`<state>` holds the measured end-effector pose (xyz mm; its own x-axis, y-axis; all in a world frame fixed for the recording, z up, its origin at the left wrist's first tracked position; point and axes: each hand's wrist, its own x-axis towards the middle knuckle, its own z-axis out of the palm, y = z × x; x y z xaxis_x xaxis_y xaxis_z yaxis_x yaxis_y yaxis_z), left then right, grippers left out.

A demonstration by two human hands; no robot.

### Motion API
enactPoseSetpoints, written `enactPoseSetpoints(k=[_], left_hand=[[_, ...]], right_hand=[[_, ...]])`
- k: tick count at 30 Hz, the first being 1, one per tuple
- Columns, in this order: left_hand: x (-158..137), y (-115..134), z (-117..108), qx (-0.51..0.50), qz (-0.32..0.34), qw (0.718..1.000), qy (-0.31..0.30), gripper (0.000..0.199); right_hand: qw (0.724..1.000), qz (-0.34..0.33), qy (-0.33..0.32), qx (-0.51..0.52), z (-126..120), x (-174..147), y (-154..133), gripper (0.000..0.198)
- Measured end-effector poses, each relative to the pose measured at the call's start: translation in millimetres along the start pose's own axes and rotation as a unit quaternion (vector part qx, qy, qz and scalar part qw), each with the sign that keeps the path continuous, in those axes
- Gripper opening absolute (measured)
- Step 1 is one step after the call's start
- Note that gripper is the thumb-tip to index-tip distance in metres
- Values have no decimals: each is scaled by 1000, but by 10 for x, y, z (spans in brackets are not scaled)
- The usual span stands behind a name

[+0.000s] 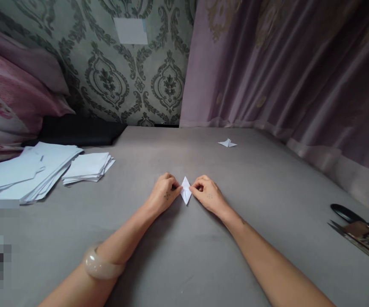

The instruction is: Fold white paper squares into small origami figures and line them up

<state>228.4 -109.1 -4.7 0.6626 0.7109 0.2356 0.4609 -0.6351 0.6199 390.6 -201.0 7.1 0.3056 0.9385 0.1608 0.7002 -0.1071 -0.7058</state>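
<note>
Grey surface [184, 256], fingers [177, 189] pinching diamond-shaped folded paper [186, 191]

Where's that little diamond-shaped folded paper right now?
In the head view, the folded paper is near the middle, between the left hand and the right hand, whose fingers meet its side corners over the grey surface.
</note>
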Motion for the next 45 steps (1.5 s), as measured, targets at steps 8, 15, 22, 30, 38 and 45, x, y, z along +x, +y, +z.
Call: enactPoseSetpoints(k=[8, 15, 22, 30, 38, 45], left_hand=[[-68, 149, -92, 120, 150, 979, -72, 27], [-123, 247, -295, 186, 172, 954, -158, 29], [-114, 257, -442, 208, 151, 948, -186, 37], [-93, 128, -333, 142, 126, 975, -116, 38], [-91, 66, -274, 91, 133, 984, -75, 38], [-105, 123, -281, 112, 133, 982, -72, 34]], right_hand=[[989, -128, -24, -74, -60, -109, -100, 19], [950, -185, -65, -244, -157, -231, -204, 27], [949, -164, -67, -261, -215, -240, -221, 26], [979, -121, -34, -161, -194, -197, -96, 30], [992, -94, 19, -84, -146, -206, -88, 25], [997, -51, 25, -46, -93, -186, -104, 13]])
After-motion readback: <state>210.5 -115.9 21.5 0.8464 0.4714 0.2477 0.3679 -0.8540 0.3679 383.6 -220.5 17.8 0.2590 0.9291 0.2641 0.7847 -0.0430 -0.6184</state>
